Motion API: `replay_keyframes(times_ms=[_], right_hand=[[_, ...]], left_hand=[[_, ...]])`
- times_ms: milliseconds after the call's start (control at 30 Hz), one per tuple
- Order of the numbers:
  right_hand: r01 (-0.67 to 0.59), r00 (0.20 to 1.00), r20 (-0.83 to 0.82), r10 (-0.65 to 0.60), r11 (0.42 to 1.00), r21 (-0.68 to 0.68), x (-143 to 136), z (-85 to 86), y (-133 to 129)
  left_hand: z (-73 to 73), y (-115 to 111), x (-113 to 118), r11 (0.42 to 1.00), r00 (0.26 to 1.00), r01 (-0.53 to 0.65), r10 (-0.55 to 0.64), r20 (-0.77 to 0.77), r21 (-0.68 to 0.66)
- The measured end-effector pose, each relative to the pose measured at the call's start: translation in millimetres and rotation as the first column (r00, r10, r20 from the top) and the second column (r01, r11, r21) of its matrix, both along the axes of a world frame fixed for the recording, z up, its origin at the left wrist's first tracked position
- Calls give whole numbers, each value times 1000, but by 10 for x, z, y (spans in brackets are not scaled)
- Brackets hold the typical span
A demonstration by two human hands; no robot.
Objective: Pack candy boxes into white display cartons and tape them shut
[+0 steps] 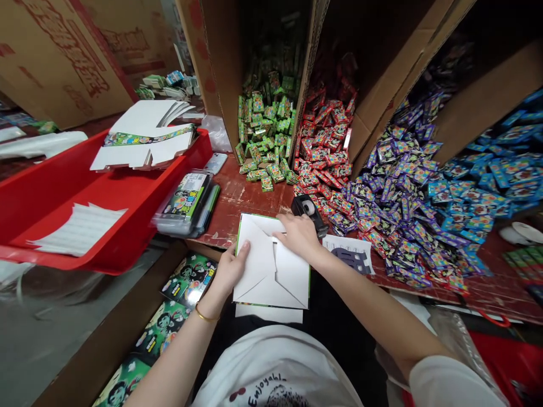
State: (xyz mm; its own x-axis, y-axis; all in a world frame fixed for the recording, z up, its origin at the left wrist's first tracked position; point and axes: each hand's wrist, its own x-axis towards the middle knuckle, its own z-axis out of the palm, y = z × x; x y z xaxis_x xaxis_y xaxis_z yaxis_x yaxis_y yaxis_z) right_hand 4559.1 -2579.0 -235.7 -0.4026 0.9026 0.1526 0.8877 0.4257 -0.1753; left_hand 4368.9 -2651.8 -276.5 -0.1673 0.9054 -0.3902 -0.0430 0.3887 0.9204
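A white cardboard box (259, 265) with folded, interlocking flaps lies across my lap, a green printed edge showing along its side. My left hand (234, 263) grips its left edge, thumb on top and fingers hidden beneath. On the upper right flap rests my right hand (299, 233), fingers bent and pressing near the slot where the flaps meet. Just beyond that hand stands a black tape dispenser (309, 210). To its right lies a white sheet (363, 246) with a dark purple cutout piece (348, 259) on it. A white flap sticks out at the box's near edge.
Tall cartons (223, 68) spill small green (267, 127), red (324, 147), purple (394, 192) and blue packets (487, 181) onto the red table (227, 212). At left, a red bin (123, 249) holds white card sheets. Below it, a carton (85, 345) contains green printed boxes (163, 328).
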Motion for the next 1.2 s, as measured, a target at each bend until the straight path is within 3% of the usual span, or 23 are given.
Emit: replay_keyframes(times_ms=[100,200,267,333,400,467,533,567,767,1000,1200], right_hand=[[-80,994,-81,74,994,-70,120,50,68],[-165,978,-150,143,976,-142,276,97,135],[-168,973,-182,144,978,-120,357,56,97],[-67,961,-271,61,998,-14,404,-69,-26],[153,882,-461,-99,985,80,411,-259,-208],[355,715,-654,-246,934,37,372,-458,-394],[434,575,-751,-323,899,-54,297,-601,-523],[447,549,-764,-338,891,-73,254,-638,-556],[465,663,-672,-330,885,23,114,-579,-484],[292,639,-753,-159,955,46,288,-668,-460],[252,654,-748,-118,965,68,345,-677,-467]], left_hand=[[88,-19,21,999,995,40,-40,94,-2],[96,-26,2,986,993,81,-67,-101,144],[38,-19,-23,965,960,123,-57,-275,230],[-42,-9,-53,956,923,169,-69,-379,238],[-110,-2,-80,964,912,186,-98,-397,190],[-149,-2,-97,972,924,187,-127,-361,139],[-165,-6,-102,973,938,193,-145,-316,125],[-168,-8,-101,971,945,201,-158,-287,128],[-171,-15,-57,972,970,200,-179,-163,122],[-113,23,28,997,996,60,-57,-68,53],[-199,92,-8,992,970,88,-65,-232,92]])
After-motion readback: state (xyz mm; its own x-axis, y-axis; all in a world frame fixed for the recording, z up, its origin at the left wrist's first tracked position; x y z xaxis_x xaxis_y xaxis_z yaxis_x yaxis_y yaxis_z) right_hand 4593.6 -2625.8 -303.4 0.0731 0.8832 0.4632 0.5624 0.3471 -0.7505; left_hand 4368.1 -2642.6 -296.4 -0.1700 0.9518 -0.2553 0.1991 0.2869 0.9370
